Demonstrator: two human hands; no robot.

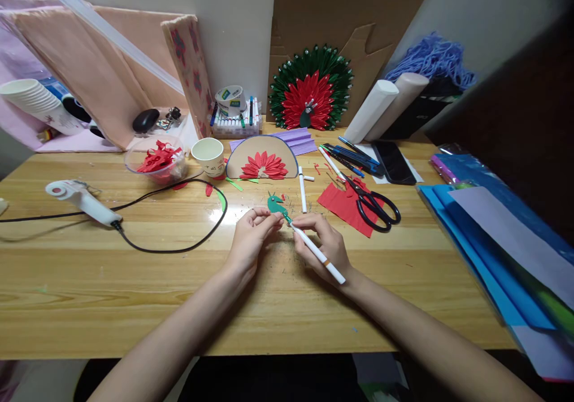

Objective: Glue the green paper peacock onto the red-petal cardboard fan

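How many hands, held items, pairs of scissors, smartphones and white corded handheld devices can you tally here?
Hands: 2 (left hand, right hand)
Held items: 2 (green bird cutout, white marker)
Pairs of scissors: 1
Smartphones: 1
White corded handheld devices: 1
Total: 7

The tabletop (156, 306) is surfaced in grained wood with a smooth, glossy finish. The cup (207, 161) is made of matt paper. To the right of the cup, a flat, matt green cut-out (277, 206), a marker (319, 254) cased in smooth white plastic, creased red paper (334, 203) and scissors (364, 195) with smooth black handles are found. Left of the cup, the bowl (131, 166) is formed of clear, glossy plastic.
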